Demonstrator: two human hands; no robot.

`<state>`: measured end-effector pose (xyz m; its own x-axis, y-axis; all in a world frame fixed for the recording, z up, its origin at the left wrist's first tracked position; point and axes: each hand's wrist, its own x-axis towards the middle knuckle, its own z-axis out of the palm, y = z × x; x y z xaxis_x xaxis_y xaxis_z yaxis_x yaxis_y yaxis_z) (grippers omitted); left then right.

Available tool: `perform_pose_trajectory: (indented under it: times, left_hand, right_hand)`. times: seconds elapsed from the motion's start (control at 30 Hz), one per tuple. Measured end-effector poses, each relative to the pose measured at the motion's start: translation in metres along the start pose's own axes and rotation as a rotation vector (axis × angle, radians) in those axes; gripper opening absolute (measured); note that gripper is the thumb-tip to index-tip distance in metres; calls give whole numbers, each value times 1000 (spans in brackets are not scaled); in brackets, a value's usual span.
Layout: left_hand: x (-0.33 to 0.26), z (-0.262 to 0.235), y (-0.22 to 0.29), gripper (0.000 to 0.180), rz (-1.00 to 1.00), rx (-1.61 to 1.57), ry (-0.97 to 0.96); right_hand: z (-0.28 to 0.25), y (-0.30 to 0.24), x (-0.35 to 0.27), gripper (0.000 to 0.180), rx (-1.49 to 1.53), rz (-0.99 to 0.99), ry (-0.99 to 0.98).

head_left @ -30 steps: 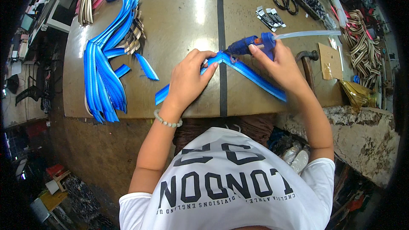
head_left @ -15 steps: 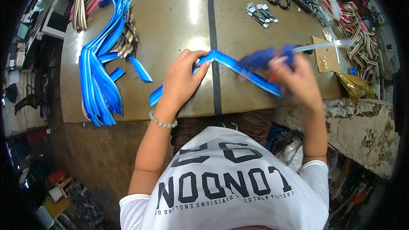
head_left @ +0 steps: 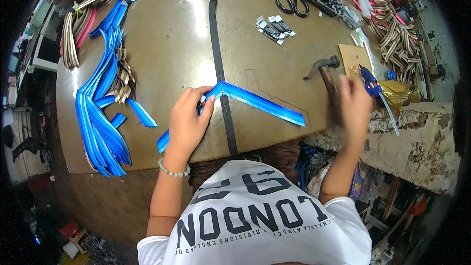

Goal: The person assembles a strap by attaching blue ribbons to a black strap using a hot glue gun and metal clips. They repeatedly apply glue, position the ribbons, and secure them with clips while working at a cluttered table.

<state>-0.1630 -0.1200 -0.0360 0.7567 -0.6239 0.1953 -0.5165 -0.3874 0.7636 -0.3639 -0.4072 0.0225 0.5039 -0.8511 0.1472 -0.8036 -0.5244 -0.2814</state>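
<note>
Blue webbing strap (head_left: 255, 100), folded into a corner, lies on the brown worktable (head_left: 171, 54) under the left hand (head_left: 189, 120), whose fingers press flat on the fold beside a black strip (head_left: 223, 98). The right hand (head_left: 354, 103) is blurred, seemingly closing around the hammer (head_left: 324, 71); its grip cannot be told.

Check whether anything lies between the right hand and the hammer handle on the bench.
Nothing visible does. The right hand, blurred, is already at the hammer handle. The left hand presses the folded blue strap apart from it.
</note>
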Motion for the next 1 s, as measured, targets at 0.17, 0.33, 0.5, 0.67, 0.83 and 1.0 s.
perform_pose_trajectory:
  times: [0.17,0.33,0.5,0.67,0.83,1.0]
  left_hand:
    - [-1,-3,2,18,-37,2,-34]
    - [-1,-2,4,18,-51,-27,-23]
    - [-2,1,7,19,-33,64,-35]
    - [-5,3,6,19,-2,13,25]
    - [-1,1,6,19,8,-30,27]
    - [-6,-5,13,14,21,-132,224]
  right_hand:
    - [64,-8,25,27,-13,-403,152]
    - [35,-10,121,23,30,-272,63]
    - [74,-16,269,18,-43,-492,214]
    - [106,33,319,20,-67,-461,55]
    - [50,-8,259,25,83,-318,229]
    - [29,-79,55,12,492,-824,168]
